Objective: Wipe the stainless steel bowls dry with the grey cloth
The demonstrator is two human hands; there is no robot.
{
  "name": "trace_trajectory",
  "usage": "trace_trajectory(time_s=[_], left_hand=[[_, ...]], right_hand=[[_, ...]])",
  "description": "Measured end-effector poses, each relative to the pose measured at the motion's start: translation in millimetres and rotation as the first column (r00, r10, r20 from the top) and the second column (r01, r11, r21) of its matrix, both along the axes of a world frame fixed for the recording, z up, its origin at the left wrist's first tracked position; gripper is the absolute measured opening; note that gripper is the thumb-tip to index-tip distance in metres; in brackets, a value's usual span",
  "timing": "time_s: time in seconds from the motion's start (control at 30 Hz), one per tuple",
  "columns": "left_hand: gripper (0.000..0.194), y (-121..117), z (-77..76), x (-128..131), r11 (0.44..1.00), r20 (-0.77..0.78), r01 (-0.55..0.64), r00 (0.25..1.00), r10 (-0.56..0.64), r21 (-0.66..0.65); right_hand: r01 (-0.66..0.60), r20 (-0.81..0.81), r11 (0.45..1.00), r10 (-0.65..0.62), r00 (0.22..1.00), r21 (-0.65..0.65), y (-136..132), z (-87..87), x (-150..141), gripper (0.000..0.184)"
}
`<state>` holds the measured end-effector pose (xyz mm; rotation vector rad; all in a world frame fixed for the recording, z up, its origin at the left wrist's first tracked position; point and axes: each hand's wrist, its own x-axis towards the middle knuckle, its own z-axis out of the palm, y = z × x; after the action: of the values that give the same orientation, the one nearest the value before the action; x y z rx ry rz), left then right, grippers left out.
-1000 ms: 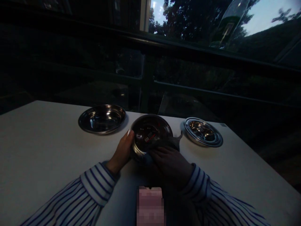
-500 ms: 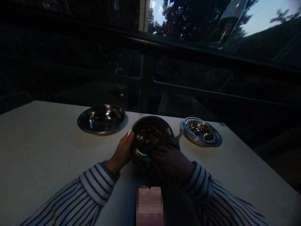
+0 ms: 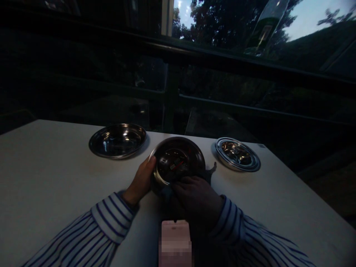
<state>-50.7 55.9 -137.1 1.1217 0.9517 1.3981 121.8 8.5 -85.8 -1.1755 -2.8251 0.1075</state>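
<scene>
A shiny metal bowl [image 3: 178,150] is tilted toward me above the white table, with a small label on its inner base. My left hand [image 3: 140,181] grips the bowl's left side, thumb over the rim. At the bowl's lower right, my right hand [image 3: 196,196] presses a dark cloth [image 3: 209,175] against the inside and rim. One corner of the cloth sticks out to the right. The fingers of my right hand are bent over the cloth, and their tips are partly lost in shadow.
On the white table [image 3: 55,174] a wide metal dish [image 3: 118,142] lies to the left. Some stacked metal dishes [image 3: 237,154] lie to the right. A pink, blurred-out object [image 3: 175,237] is at the near edge. Beyond a dark rail stands a bottle [image 3: 267,27].
My right hand and the cloth have slid slightly down and left along the bowl's near rim. My left hand keeps its hold. The whole view has shifted a little.
</scene>
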Motion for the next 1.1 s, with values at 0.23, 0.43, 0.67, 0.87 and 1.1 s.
trace_trajectory(time_s=[0.23, 0.43, 0.67, 0.87, 1.1], left_hand=[[0.049, 0.6, -3.0, -1.5, 1.0, 0.031, 0.004, 0.999, -0.004, -0.01], [0.055, 4.7, -3.1, -3.2, 0.999, 0.051, -0.019, 0.998, 0.021, -0.034], [0.054, 4.9, 4.2, 0.5, 0.998, 0.106, 0.012, 0.994, -0.006, -0.056], [0.055, 2.1, 19.7, 7.3, 0.996, 0.203, 0.033, 0.979, -0.016, -0.08], [0.055, -1.2, 14.3, 8.1, 0.998, 0.128, 0.037, 0.991, -0.03, -0.05]], right_hand=[[-0.101, -0.204, 0.994, 0.105, 0.973, 0.03, 0.9, -14.2, -12.0, 0.042], [-0.078, -0.084, 0.997, 0.077, 0.993, -0.003, 4.0, -7.9, -0.4, 0.037], [-0.015, -0.013, 1.0, 0.015, 1.0, 0.004, 7.0, 3.1, 8.1, 0.03], [-0.173, -0.175, 0.985, 0.167, 0.97, -0.016, 6.1, -15.1, -4.9, 0.042], [-0.064, -0.184, 0.994, 0.08, 0.98, 0.089, 3.9, -28.5, -11.7, 0.041]])
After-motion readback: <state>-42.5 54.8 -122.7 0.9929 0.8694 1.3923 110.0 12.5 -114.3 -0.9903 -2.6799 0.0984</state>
